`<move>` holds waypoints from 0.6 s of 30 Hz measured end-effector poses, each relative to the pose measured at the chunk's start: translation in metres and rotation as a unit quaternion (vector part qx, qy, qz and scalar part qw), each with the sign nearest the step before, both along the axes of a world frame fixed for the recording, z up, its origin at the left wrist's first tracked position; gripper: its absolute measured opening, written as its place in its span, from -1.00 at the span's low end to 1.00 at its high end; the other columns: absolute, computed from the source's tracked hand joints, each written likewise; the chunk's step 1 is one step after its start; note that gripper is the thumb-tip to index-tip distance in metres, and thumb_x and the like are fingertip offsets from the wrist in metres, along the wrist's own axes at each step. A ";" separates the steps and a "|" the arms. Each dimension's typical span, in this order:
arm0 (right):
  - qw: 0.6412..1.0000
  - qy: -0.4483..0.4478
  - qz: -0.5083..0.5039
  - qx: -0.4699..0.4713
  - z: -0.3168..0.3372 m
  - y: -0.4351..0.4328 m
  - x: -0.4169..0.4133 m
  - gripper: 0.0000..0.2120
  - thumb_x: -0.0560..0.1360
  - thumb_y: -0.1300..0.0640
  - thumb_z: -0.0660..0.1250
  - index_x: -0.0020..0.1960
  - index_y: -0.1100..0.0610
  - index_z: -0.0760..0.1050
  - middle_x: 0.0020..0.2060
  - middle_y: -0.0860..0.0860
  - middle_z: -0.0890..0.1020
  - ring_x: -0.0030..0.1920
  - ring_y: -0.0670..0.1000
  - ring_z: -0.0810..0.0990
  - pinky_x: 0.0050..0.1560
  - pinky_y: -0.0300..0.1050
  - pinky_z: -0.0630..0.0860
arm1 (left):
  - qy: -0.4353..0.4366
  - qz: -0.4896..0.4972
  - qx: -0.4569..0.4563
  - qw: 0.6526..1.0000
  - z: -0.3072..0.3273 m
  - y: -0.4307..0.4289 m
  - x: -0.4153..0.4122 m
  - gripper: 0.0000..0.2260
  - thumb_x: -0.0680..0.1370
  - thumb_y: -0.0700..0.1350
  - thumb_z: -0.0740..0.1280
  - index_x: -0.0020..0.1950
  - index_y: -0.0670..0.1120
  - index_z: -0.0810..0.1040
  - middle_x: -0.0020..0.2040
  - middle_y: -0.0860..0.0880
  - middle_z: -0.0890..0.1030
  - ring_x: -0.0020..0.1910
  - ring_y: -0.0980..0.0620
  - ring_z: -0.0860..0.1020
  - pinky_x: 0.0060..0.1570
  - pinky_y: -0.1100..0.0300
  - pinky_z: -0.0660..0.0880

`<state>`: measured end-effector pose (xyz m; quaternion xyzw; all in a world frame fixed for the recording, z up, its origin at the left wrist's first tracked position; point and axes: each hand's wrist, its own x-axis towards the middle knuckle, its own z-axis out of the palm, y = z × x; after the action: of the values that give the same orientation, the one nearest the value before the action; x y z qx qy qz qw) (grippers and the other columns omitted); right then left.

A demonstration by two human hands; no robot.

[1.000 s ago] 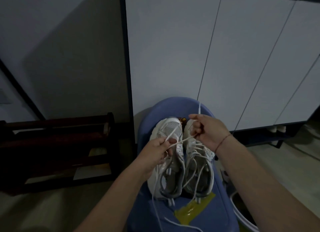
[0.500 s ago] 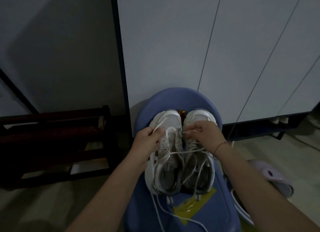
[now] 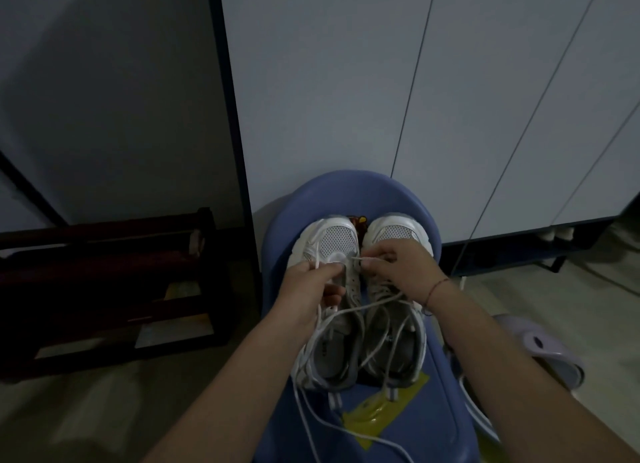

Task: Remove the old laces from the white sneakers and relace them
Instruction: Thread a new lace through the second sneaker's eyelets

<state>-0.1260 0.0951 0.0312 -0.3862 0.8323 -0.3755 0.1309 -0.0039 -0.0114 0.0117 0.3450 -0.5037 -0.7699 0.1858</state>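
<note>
Dim light. Left sneaker [image 3: 337, 242] and right sneaker [image 3: 394, 228], both white, sit side by side and touching on the seat of a blue chair [image 3: 346, 189], toes toward a white cabinet [image 3: 329, 81], heel openings toward the camera. The left sneaker's mesh toe is in plain view; the right one's toe is half covered by the right hand [image 3: 398, 267]. Left hand [image 3: 308, 289] lies over the left sneaker's tongue area, fingers curled, thumb and forefinger pinching a strand of white lace [image 3: 349, 311] that runs up across the toe. Right hand also curled, its fingertips pinching a short end of lace at the inner edge of the left sneaker. The hands are near each other, the thin strand stretched between them. How many eyelets are threaded I cannot tell; the hands cover that part. More lace loops loosely over both heel openings, and one long strand trails off the heels down the seat. A yellow sticker [image 3: 381, 410] is on the seat just behind the heels. Thin red bracelet [image 3: 437, 287] on the right wrist. Dark wooden rack [image 3: 104, 272] on the floor to the left — a pale lavender thing [image 3: 550, 355], not identifiable, on the floor to the right.
</note>
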 end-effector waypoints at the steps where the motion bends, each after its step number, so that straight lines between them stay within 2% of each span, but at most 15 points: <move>1: 1.000 -0.001 -0.011 -0.003 -0.001 0.000 0.000 -0.93 0.48 0.14 0.38 -0.11 0.08 0.65 -0.17 0.02 0.69 -0.12 -0.02 0.62 -0.06 -0.22 0.50 | 0.000 0.003 0.002 1.000 -0.001 0.000 -0.001 -0.92 0.53 -0.24 0.40 -0.03 -0.22 0.53 -0.41 -0.08 0.53 -0.57 0.15 0.48 -0.56 0.33 0.39; 3: 0.999 0.015 -0.033 0.003 -0.001 0.000 0.001 -0.91 0.49 0.17 0.37 -0.18 0.06 0.62 -0.21 0.02 0.68 -0.15 -0.02 0.61 -0.16 -0.30 0.44 | 0.001 0.007 0.001 1.000 -0.003 -0.002 -0.002 -0.89 0.53 -0.25 0.40 0.01 -0.26 0.54 -0.43 -0.07 0.53 -0.57 0.15 0.47 -0.57 0.34 0.38; 6: 0.995 0.064 -0.062 0.034 0.001 -0.002 0.004 -0.88 0.50 0.22 0.32 -0.17 0.15 0.61 -0.18 0.11 0.67 -0.12 0.08 0.60 -0.14 -0.16 0.45 | -0.010 -0.006 -0.003 1.000 -0.005 -0.003 -0.003 -0.86 0.56 -0.24 0.35 0.06 -0.29 0.59 -0.45 -0.03 0.55 -0.58 0.17 0.43 -0.58 0.35 0.34; 9: 0.991 0.102 -0.063 0.057 0.001 -0.006 0.005 -0.82 0.52 0.25 0.26 -0.11 0.29 0.62 -0.16 0.22 0.66 -0.07 0.20 0.58 -0.09 -0.04 0.46 | -0.029 -0.030 0.028 0.999 -0.006 -0.002 -0.005 -0.87 0.57 -0.25 0.32 0.04 -0.28 0.60 -0.17 -0.17 0.59 -0.62 0.18 0.39 -0.62 0.37 0.30; 12: 0.989 0.112 -0.068 0.072 0.001 -0.008 0.006 -0.82 0.53 0.21 0.26 -0.10 0.24 0.63 -0.16 0.18 0.66 -0.08 0.16 0.58 -0.15 -0.13 0.42 | -0.028 -0.053 0.086 0.995 -0.011 -0.004 -0.008 -0.92 0.58 -0.26 0.30 0.01 -0.21 0.58 -0.02 -0.22 0.55 -0.64 0.18 0.34 -0.66 0.37 0.23; 14: 0.989 0.110 -0.075 0.067 0.000 -0.008 0.005 -0.83 0.53 0.18 0.28 -0.11 0.20 0.63 -0.17 0.15 0.67 -0.09 0.13 0.58 -0.12 -0.12 0.45 | -0.015 -0.064 0.119 0.991 -0.014 -0.007 -0.009 -0.90 0.60 -0.26 0.25 0.00 -0.18 0.56 -0.01 -0.19 0.60 -0.64 0.19 0.31 -0.68 0.40 0.18; 18: 0.987 0.123 -0.074 0.066 -0.004 -0.009 0.003 -0.84 0.54 0.17 0.28 -0.13 0.18 0.61 -0.19 0.13 0.66 -0.11 0.11 0.58 -0.15 -0.12 0.45 | -0.013 -0.067 0.135 0.989 -0.015 -0.008 -0.009 -0.87 0.62 -0.25 0.22 -0.01 -0.16 0.56 -0.12 -0.10 0.63 -0.66 0.21 0.30 -0.68 0.42 0.16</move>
<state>-0.1235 0.0859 0.0274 -0.3576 0.8912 -0.2779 0.0245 -0.0130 -0.0195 -0.0032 0.3423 -0.4200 -0.8368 0.0788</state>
